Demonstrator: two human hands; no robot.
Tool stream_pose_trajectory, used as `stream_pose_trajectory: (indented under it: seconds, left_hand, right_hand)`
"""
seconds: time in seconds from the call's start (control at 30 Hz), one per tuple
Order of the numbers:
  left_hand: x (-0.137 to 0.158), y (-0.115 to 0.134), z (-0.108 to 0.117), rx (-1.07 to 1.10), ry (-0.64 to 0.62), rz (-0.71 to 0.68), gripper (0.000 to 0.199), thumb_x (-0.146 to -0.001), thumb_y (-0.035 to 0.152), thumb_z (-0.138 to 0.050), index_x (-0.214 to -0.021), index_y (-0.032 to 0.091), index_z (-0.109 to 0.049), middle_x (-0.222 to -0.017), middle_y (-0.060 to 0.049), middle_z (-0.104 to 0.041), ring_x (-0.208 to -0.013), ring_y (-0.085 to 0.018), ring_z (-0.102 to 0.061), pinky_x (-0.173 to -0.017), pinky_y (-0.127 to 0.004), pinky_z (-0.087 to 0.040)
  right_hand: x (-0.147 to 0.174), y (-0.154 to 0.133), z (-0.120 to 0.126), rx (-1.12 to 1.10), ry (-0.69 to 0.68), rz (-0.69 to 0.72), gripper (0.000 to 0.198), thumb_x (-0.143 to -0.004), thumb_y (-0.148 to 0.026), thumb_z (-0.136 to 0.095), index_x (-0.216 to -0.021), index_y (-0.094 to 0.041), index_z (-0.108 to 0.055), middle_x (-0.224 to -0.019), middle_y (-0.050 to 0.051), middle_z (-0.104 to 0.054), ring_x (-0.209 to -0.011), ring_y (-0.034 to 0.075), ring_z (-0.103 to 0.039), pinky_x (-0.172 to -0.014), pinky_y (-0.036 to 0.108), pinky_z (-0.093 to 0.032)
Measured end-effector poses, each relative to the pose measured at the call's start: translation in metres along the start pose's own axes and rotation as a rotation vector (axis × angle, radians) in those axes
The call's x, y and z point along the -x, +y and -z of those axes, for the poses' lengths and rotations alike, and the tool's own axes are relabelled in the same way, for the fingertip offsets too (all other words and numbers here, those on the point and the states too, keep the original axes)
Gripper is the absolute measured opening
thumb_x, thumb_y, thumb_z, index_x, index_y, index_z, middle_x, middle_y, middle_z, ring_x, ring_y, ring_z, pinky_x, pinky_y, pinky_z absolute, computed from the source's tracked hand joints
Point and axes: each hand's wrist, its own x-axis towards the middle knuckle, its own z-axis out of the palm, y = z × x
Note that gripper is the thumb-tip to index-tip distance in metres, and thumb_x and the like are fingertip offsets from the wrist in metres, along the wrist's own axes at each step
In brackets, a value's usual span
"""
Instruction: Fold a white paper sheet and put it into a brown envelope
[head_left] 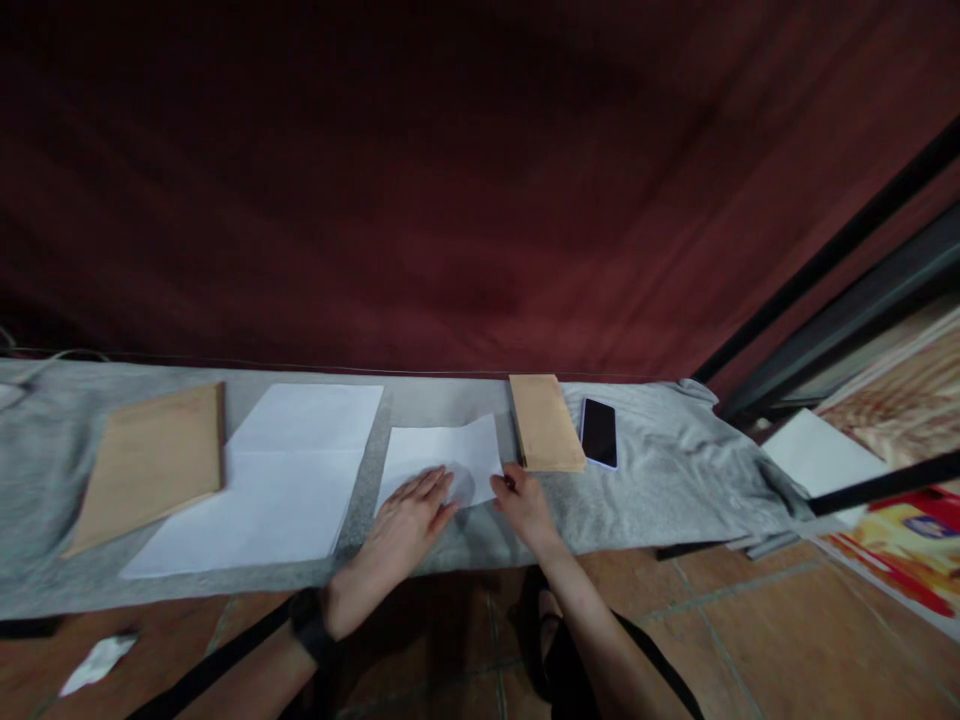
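A person's left hand (412, 510) lies flat, fingers extended and thumb apart, on a white sheet (442, 447) atop a cloth-covered tabletop (652, 510), while the right hand (523, 503), fingers curled in, pinches the sheet's right edge near its closest corner. The sheet rests between larger white paper (289, 480) at left and a brown envelope (547, 425) at right, a phone (599, 435) just beyond.

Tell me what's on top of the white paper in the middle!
The left hand lies on the white paper; the right hand holds its edge. What they cover is hidden.
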Motion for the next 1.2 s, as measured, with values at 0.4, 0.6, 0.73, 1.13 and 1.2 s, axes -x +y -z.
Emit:
stream_pose_trajectory:
  seconds: [0.4,0.6,0.73,1.13,1.2]
  left_hand:
    - [-0.029,-0.028,0.035,1.415,0.124,0.681,0.059,-0.092,0.064,-0.042,-0.112,0.013,-0.064,-0.110,-0.016,-0.074,-0.100,-0.026,-0.071,-0.086,-0.040,-0.058]
    - [-0.035,-0.052,0.042,1.665,-0.027,0.922,0.041,-0.088,0.054,-0.053,-0.099,0.016,-0.065,-0.076,-0.007,-0.074,-0.069,-0.024,-0.072,-0.065,-0.037,-0.058]
    - [-0.032,-0.057,0.029,1.551,-0.063,0.892,0.035,-0.068,0.035,-0.076,-0.094,0.015,-0.066,-0.076,-0.006,-0.074,-0.070,-0.021,-0.071,-0.066,-0.032,-0.055]
    - [-0.032,-0.058,-0.005,0.954,0.075,0.637,0.022,-0.063,0.037,-0.063,-0.078,0.021,-0.062,-0.053,0.005,-0.059,-0.047,-0.014,-0.052,-0.046,-0.024,-0.035]
    - [-0.033,-0.059,-0.003,0.943,0.067,0.643,0.022,-0.063,0.037,-0.062,-0.078,0.021,-0.061,-0.052,0.006,-0.057,-0.045,-0.014,-0.050,-0.045,-0.023,-0.033]
  right_hand:
    - [-0.003,-0.053,0.035,-0.025,0.138,0.538,0.031,-0.103,-0.029,-0.039,-0.113,-0.023,-0.067,-0.113,0.007,-0.072,-0.110,0.020,-0.065,-0.098,0.036,-0.051]
    - [0.012,-0.040,0.021,0.454,-0.185,0.799,0.032,-0.095,-0.008,-0.049,-0.117,-0.024,-0.066,-0.115,0.004,-0.073,-0.109,0.017,-0.066,-0.109,0.037,-0.044]
    - [0.021,-0.031,0.019,0.490,-0.250,0.754,0.030,-0.092,-0.007,-0.052,-0.111,-0.023,-0.068,-0.108,0.003,-0.074,-0.104,0.018,-0.067,-0.100,0.033,-0.048]
    - [0.014,-0.042,0.036,0.306,-0.241,0.478,0.034,-0.102,-0.020,-0.040,-0.114,-0.029,-0.071,-0.107,-0.005,-0.077,-0.097,0.012,-0.072,-0.084,0.020,-0.054]
    - [0.007,-0.036,0.028,0.361,-0.193,0.472,0.032,-0.102,-0.023,-0.043,-0.120,-0.028,-0.068,-0.115,-0.002,-0.075,-0.103,0.014,-0.070,-0.090,0.023,-0.054]
